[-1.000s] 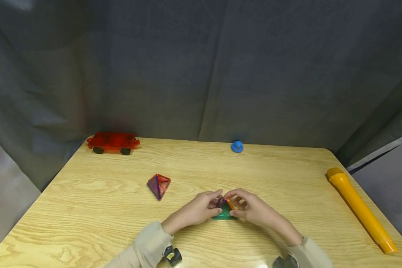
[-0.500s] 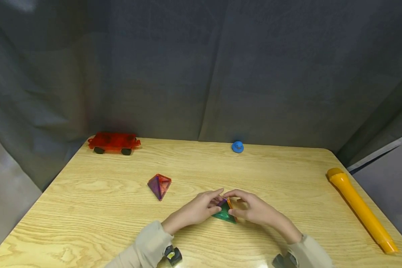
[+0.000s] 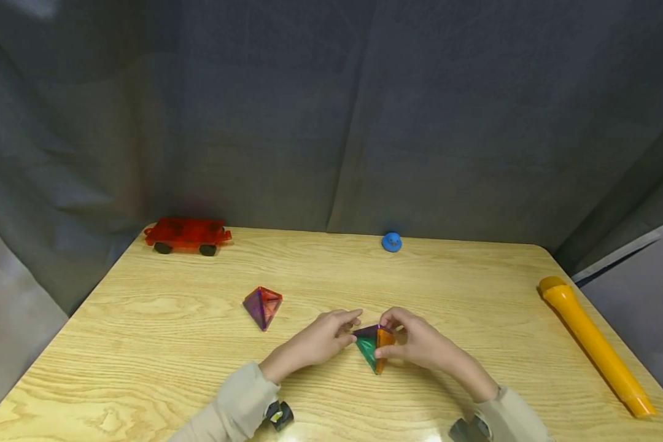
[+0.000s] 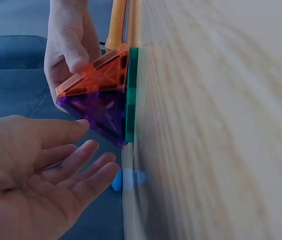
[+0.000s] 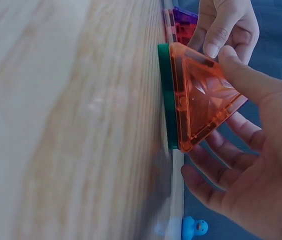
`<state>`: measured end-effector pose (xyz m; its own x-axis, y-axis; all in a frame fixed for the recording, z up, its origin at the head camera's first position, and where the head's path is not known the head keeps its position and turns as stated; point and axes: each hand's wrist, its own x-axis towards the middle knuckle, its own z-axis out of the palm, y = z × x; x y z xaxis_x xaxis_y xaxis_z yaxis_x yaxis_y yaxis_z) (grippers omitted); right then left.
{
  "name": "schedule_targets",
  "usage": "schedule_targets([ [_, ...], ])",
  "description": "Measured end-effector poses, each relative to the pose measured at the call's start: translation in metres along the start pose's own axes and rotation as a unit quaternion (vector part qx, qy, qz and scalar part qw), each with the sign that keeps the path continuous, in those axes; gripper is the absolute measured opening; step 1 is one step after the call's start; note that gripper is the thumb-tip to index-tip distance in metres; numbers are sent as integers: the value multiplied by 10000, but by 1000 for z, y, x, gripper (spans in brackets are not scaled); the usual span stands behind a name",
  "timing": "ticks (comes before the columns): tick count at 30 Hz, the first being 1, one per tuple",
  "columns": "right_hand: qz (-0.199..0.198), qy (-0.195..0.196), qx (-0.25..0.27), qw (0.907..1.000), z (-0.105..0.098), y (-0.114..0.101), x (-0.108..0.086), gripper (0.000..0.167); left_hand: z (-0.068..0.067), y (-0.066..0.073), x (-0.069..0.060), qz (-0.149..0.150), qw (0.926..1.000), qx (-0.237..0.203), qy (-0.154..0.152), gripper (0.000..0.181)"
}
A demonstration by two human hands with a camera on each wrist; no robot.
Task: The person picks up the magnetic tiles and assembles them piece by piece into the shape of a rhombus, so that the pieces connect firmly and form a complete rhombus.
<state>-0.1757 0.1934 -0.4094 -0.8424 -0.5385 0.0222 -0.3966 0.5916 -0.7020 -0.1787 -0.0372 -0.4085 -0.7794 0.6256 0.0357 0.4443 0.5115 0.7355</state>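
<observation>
A green triangular magnetic tile (image 3: 366, 351) lies flat on the table, with an orange triangular tile (image 5: 206, 97) and a purple triangular tile (image 4: 98, 111) standing on its edges and leaning together. The right hand (image 3: 417, 341) pinches the orange tile between thumb and fingers. To the left, the left hand (image 3: 321, 339) hovers with loosely spread fingers close to the purple tile. Whether a left fingertip touches that tile, I cannot tell. Further left sits a small pyramid of purple and red tiles (image 3: 263, 307).
At the table's back left stands a red toy car base (image 3: 186, 234) with black wheels. A blue toy duck (image 3: 391, 242) sits near the back edge. Along the right edge lies a long yellow-orange stick with a wider head (image 3: 597, 347). A dark curtain (image 3: 331, 116) hangs behind the table.
The tile structure has turned so its orange side shows more to the head camera. The left hand has drawn slightly left, off the tiles; the right hand still holds on.
</observation>
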Motion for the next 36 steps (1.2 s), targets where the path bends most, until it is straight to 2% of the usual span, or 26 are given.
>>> schedule_targets([
  [10, -79, 19, 55, 10000, -5, 2, -3, 33, -4, -3, 1, 26, 10000, -32, 11, 46],
  [14, -146, -26, 68, 9999, -6, 3, -4, 29, -11, -3, 0, 92, 9999, -115, 31, 44],
  [16, -135, -42, 70, 9999, -6, 3, -4, 30, -18, -1, -3, 127, 9997, -180, 104, 43],
  [19, -88, -11, 9, 10000, -6, 4, -5, 37, -33, 2, -9, 172, 9988, -266, 379, 41],
  [24, 1, 94, -195, 9998, -7, 4, -7, 61, -64, 1, -23, 233, 9947, -201, 986, 39],
  [28, 60, 50, -236, 9997, -6, 4, -8, 72, -88, -10, -34, 293, 9886, 65, 1473, 37],
  [30, 86, -19, -217, 9997, -6, 4, -8, 74, -99, -19, -40, 147, 9868, 196, 1602, 38],
  [33, 141, -137, -160, 9997, -6, 3, -7, 74, -111, -37, -51, -229, 9881, 209, 1510, 45],
  [36, 149, -257, -111, 9995, -6, 4, -8, 70, -116, -57, -59, -574, 9899, 112, 1294, 56],
])
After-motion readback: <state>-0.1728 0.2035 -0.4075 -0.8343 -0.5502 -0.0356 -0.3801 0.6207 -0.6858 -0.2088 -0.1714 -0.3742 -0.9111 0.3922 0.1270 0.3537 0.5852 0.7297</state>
